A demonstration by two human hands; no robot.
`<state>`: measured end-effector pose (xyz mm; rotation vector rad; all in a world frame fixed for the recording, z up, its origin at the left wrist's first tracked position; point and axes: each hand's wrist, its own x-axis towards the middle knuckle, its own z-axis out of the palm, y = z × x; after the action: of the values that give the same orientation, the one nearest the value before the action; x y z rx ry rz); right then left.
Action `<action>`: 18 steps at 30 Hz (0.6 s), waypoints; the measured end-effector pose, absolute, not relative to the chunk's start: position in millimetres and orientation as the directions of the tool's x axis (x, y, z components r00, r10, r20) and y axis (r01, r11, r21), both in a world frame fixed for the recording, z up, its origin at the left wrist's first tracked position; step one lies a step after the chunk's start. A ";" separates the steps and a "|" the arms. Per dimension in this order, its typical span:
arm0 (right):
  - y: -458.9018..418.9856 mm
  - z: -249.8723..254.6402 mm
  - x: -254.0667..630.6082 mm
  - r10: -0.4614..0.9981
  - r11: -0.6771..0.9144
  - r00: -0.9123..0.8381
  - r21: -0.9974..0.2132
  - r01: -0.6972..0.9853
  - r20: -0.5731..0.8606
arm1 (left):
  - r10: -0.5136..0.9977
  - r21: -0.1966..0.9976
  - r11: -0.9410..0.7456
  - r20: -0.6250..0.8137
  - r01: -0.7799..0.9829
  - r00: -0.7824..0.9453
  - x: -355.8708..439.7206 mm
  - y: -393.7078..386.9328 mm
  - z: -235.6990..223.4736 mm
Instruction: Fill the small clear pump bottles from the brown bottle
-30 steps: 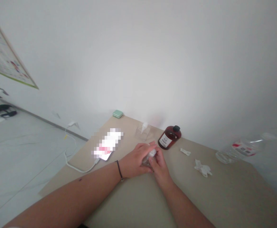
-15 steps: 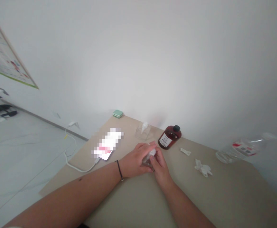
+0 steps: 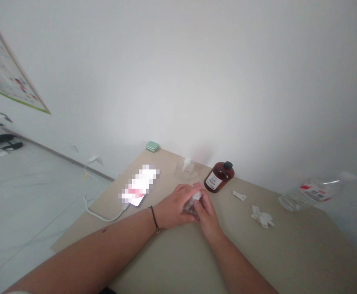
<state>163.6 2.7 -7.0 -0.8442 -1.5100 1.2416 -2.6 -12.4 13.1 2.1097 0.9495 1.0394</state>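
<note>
Over a beige tabletop [image 3: 267,249], left hand [image 3: 175,207] and right hand [image 3: 207,216] clasp a clear object [image 3: 192,205].

**Small clear container [image 3: 189,209] with white tissue [image 3: 196,197] at its top, cupped between both hands**

The small clear container sits between the left hand [image 3: 176,206] and the right hand [image 3: 207,215], mostly hidden by the fingers. Its see-through lower part shows just below the left hand's fingertips. The crumpled white tissue bunches against its upper end, directly beneath the right hand's fingers [image 3: 202,200]. Its exact shape cannot be made out.
</note>
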 end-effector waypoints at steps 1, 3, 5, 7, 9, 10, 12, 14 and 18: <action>2.6 -6.4 163.7 0.925 0.241 -0.288 -0.969 -0.059 0.247 | 0.802 0.757 -0.563 0.404 0.332 0.439 -2.7 -12.3 13.5; 2.2 -5.4 164.0 0.928 0.234 -0.286 -0.971 -0.052 0.240 | 0.805 0.765 -0.555 0.395 0.327 0.442 -2.9 -11.9 13.8; 1.7 -5.1 163.9 0.927 0.224 -0.294 -0.973 -0.061 0.232 | 0.804 0.767 -0.554 0.392 0.324 0.447 -3.2 -11.6 13.7; 1.4 -5.2 163.5 0.925 0.215 -0.304 -0.973 -0.078 0.229 | 0.803 0.764 -0.557 0.396 0.326 0.444 -3.4 -11.5 12.9; 1.4 -5.3 163.0 0.923 0.212 -0.309 -0.974 -0.084 0.228 | 0.804 0.764 -0.557 0.399 0.325 0.440 -3.3 -11.6 12.1; 1.5 -5.2 162.8 0.924 0.214 -0.308 -0.974 -0.077 0.227 | 0.806 0.767 -0.555 0.398 0.323 0.438 -3.2 -11.6 11.8; 2.1 -5.1 162.6 0.927 0.223 -0.297 -0.973 -0.059 0.231 | 0.807 0.772 -0.553 0.400 0.315 0.435 -3.0 -11.7 11.6; 2.6 -5.2 162.7 0.929 0.234 -0.284 -0.971 -0.049 0.239 | 0.809 0.775 -0.548 0.397 0.313 0.433 -2.8 -11.6 11.8; 2.1 -5.7 163.2 0.932 0.211 -0.288 -0.975 -0.063 0.220 | 0.816 0.782 -0.535 0.378 0.321 0.437 -2.9 -11.4 13.2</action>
<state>163.2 2.1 -5.7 -0.8651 -1.4941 1.2646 -2.9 -11.4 13.2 2.0655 0.9516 1.0200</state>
